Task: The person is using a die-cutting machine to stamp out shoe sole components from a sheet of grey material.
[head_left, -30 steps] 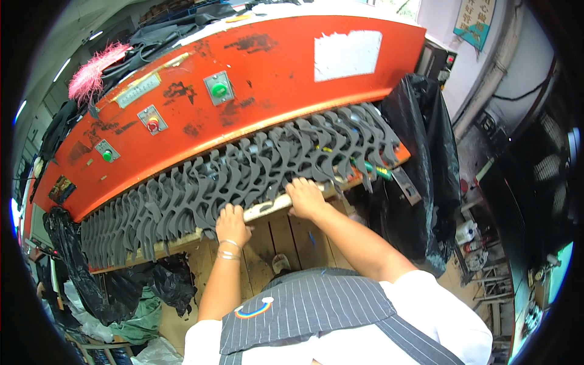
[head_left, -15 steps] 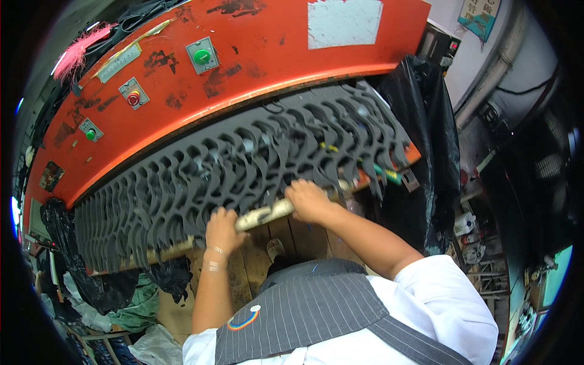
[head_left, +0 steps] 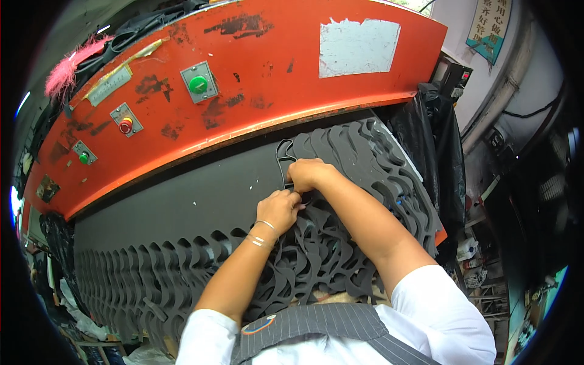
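Observation:
A narrow curved cutting die (head_left: 283, 149), a dark thin-walled outline, stands on a sheet of dark grey foam (head_left: 182, 185). My right hand (head_left: 310, 174) is closed on the die's side, with its fingertips partly hidden. Just nearer to me, my left hand (head_left: 280, 210) closes its fingers at the die's near end, almost touching the right hand. My hands cover much of the die. Wavy foam strips with curved cutouts (head_left: 322, 243) lie under and around my forearms, and the uncut part of the sheet stretches away to the left.
Behind the foam rises a red machine beam (head_left: 267, 79) with a green knob (head_left: 198, 84) and a red button (head_left: 125, 125). Black plastic sheeting (head_left: 429, 146) hangs at the right end. A loose foam scrap (head_left: 155, 309) rests on the cut strips at left.
Both hands have left the pale bar at the front edge and reached forward to the die. The foam has come nearer to me, exposing its uncut part. My view has shifted too.

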`<state>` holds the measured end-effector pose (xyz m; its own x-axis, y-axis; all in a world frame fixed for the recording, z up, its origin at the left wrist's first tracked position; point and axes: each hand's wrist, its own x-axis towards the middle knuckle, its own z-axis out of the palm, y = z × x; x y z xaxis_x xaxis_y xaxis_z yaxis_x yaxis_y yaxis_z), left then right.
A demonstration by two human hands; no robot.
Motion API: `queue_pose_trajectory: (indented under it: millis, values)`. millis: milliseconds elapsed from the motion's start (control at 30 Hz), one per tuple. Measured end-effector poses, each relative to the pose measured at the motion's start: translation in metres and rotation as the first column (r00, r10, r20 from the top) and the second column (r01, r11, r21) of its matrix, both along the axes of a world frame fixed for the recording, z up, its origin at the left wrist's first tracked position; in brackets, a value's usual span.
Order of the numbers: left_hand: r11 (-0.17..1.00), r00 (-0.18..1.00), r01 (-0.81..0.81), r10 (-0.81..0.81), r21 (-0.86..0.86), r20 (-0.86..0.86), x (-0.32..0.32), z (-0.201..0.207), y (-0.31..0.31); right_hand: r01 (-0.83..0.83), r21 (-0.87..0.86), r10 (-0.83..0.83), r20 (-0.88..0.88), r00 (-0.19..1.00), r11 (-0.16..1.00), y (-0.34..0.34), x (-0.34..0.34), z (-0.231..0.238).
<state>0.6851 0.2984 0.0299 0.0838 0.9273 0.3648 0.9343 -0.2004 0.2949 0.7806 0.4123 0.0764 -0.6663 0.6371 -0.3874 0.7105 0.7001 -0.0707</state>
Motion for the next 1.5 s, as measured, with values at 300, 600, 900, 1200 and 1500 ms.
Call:
queue_pose_trajectory:
  millis: [300, 600, 900, 1200, 1500]
  values:
    - [0.985, 0.949, -0.042, -0.012, 0.167, 0.314, 0.004, -0.004, -0.011, -0.218, 0.027, 0.214, -0.35, 0.912, 0.976, 0.017, 0.017, -0.025]
    - [0.984, 0.855, 0.099, -0.007, -0.15, 0.519, -0.048, -0.001, 0.006, -0.305, -0.396, -0.295, -0.897, 0.328, 0.866, -0.009, 0.047, 0.023]
    - [0.991, 0.941, -0.132, 0.131, -0.018, 0.311, -0.076, -0.032, -0.011, 0.02, -0.005, -0.018, -0.67, 0.742, 1.0, -0.059, -0.009, -0.024]
    - [0.994, 0.971, -0.112, 0.108, 0.004, 0.214, -0.07, -0.028, -0.007, 0.084, 0.221, 0.159, -0.873, 0.462, 0.972, -0.082, 0.031, -0.073]
    - [0.993, 0.967, -0.116, 0.115, -0.009, 0.229, -0.068, -0.02, 0.008, 0.006, 0.157, 0.14, -0.896, 0.421, 0.988, -0.062, 0.033, -0.073]
